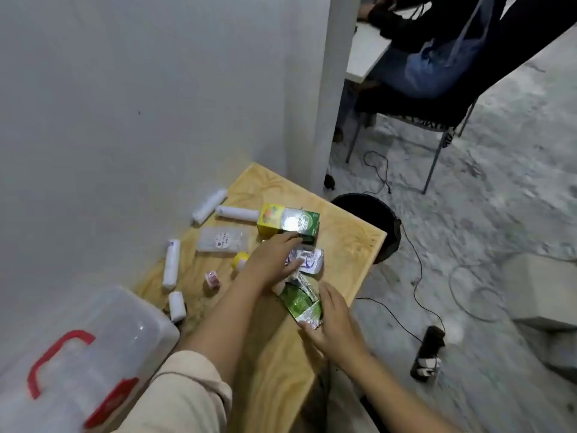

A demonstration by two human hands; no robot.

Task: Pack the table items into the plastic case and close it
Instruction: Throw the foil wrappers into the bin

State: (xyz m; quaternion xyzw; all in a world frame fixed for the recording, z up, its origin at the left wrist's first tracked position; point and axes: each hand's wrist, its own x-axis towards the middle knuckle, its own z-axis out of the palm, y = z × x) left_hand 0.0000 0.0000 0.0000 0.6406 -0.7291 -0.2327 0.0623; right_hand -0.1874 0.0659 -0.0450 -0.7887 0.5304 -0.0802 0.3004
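The clear plastic case (103, 339) with a red handle and red latch stands shut at the near left of the wooden table (352, 245). My left hand (271, 260) lies over a white and purple foil packet (309, 260), fingers reaching toward a green and yellow box (288, 223). My right hand (331, 323) rests on a green foil packet (299, 301), fingers curled at its near end. Several white gauze rolls (171, 265) lie along the wall. A small clear flat box (223, 239), a yellow-capped bottle (241, 259) and a small pink roll (212, 278) sit mid-table.
A black bin (371, 220) stands just beyond the table's right edge. Cables and a black power strip (427, 351) lie on the concrete floor. A seated person on a dark chair (437, 98) is at the back right. A white wall borders the table's left.
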